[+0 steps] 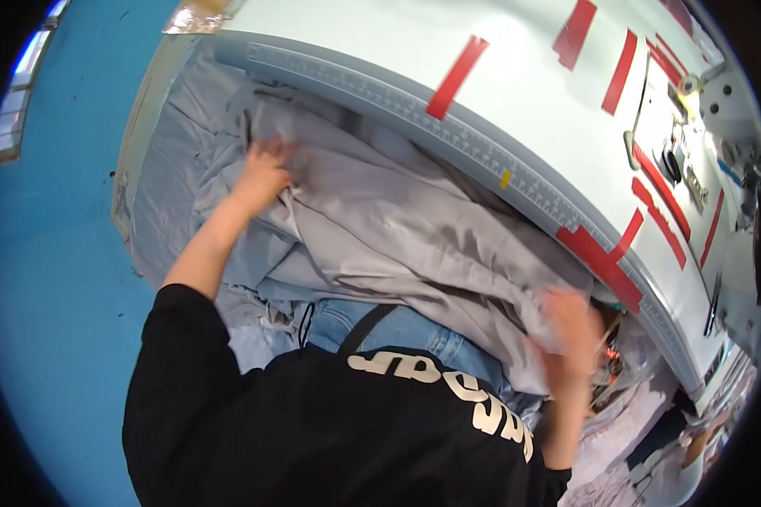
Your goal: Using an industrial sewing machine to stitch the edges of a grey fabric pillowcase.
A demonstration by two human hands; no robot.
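Note:
A large piece of grey cloth lies in loose folds between my body and the table edge, partly over my lap. My left hand is at the cloth's far left part, fingers curled into it, with creases running from the grip. My right hand is at the cloth's right end, below the red tape on the table edge. Motion smears its fingers, so their hold on the cloth cannot be made out. More bluish-grey cloth spreads beneath and to the left.
A white worktable with a ruler strip along its edge crosses the upper right. Red tape strips are stuck on it. Small tools and machine parts sit at the far right. The blue floor is on the left.

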